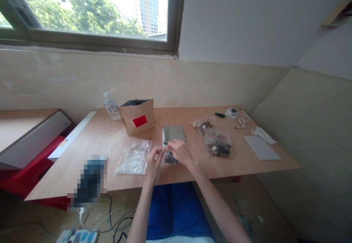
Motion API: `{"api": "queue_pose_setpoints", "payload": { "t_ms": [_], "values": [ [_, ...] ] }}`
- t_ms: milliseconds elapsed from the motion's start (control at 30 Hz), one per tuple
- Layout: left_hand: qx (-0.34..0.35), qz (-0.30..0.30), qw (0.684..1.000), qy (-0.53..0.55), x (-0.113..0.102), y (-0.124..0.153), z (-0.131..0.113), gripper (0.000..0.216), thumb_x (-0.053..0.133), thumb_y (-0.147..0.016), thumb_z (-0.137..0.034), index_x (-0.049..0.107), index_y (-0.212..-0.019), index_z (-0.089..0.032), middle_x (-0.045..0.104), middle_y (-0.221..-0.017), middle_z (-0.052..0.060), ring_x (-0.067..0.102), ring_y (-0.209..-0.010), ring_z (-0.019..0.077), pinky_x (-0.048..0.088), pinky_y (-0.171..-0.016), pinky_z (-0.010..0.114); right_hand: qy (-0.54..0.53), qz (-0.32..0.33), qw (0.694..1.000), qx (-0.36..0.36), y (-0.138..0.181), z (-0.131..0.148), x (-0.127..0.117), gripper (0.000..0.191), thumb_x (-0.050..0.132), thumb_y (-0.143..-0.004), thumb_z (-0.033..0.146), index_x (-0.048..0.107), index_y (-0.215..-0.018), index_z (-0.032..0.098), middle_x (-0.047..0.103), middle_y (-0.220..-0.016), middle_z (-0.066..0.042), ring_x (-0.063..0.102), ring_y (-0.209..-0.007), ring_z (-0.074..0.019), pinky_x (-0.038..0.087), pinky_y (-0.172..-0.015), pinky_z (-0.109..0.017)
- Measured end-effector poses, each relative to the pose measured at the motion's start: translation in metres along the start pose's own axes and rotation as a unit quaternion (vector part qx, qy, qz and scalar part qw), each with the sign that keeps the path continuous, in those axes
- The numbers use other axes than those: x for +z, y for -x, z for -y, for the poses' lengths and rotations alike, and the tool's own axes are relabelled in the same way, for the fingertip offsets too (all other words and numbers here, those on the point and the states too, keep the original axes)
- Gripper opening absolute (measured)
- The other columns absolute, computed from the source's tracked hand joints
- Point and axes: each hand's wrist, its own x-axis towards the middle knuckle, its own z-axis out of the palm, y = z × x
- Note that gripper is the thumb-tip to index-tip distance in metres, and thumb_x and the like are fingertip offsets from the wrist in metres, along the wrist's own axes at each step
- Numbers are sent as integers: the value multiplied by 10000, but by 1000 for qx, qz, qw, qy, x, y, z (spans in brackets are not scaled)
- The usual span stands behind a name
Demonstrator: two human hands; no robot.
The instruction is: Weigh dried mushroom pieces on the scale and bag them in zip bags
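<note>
Head view: both hands meet at the near edge of the pale plywood desk (110,140). Left hand (153,164) and right hand (180,152) have their fingers pinched shut on the top of a small clear zip bag of dark pieces (169,158), which lies on the desk between them, just in front of a flat grey digital scale (173,133).

To the left of the hands lies a stack of empty clear zip bags with red seals (134,158). Behind it stands a brown paper pouch with a red label (137,116), open at the top, and beside that a clear plastic water bottle (112,106).

To the right lie two filled clear zip bags, one nearer (218,144) and one further back (204,122) (contents dark, not identifiable). Beyond these: a green-handled screwdriver (217,114), a small round white device (232,112), a white cord (242,122) and a grey sheet (261,147).
</note>
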Motion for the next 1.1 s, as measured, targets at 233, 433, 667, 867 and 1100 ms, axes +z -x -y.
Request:
{"api": "queue_pose_setpoints", "payload": {
  "t_ms": [233,433,667,867,1100],
  "values": [
    [-2,-29,999,-12,-6,-1,4,178,598,-783,-382,666,-807,-219,658,-808,25,588,-788,184,424,-741,280,-56,-24,998,17,5,-12,5,166,527,-888,218,650,-777,218,689,-786,-13,595,-742,-159,381,-712,-252],
    [-7,-32,999,-10,-4,1,7,205,570,-804,-393,644,-831,-204,648,-823,29,584,-796,183,419,-729,279,-35,-30,999,29,7,-11,7,193,521,-872,124,642,-745,205,682,-744,-15,602,-738,-162,379,-703,-254],
    [-33,-36,999,22,-3,1,3,227,588,-789,-411,646,-827,-195,654,-795,25,598,-769,172,442,-717,270,-121,-38,989,70,13,-12,0,141,572,-856,332,642,-816,217,685,-792,-6,597,-755,-164,403,-731,-269],
    [-47,-5,998,38,-1,1,2,251,613,-765,-409,656,-840,-173,679,-826,49,625,-786,190,476,-741,302,-174,-48,982,53,10,-8,2,116,585,-854,272,639,-780,199,676,-813,-10,583,-801,-157,388,-781,-283],
    [-35,-4,999,16,1,2,3,218,618,-770,-380,668,-813,-173,688,-818,45,630,-784,183,480,-740,296,-77,-58,994,46,7,3,10,144,517,-876,132,576,-753,178,632,-777,-34,542,-774,-180,366,-744,-295]
  ]
}}
